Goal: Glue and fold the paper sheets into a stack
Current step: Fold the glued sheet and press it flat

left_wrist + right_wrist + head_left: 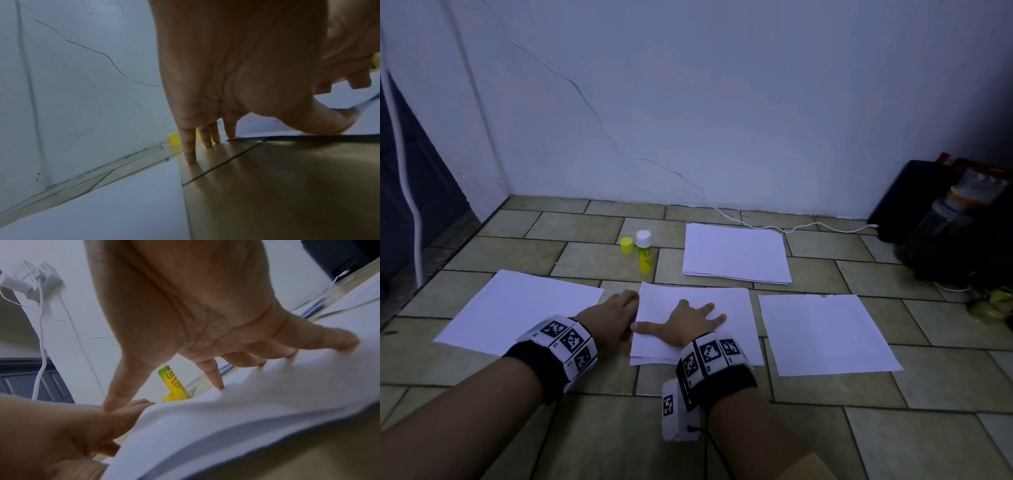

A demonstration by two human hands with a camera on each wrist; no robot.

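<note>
Tan tiled floor [592, 260] meets cracked white wall [722, 102]. Right hand [688, 322] splayed flat on folded sheet [732, 308]; left hand [609, 315] fingers straight, tips on floor at its edge.

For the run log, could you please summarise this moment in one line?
right hand flat on folded sheet | left hand at its left edge | glue stick uncapped

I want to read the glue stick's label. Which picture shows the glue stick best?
The head view: the glue stick stands whole and upright on the floor, its yellow cap beside it. The right wrist view shows only part of its label behind the right hand, larger though. The left wrist view shows just the cap.
</note>
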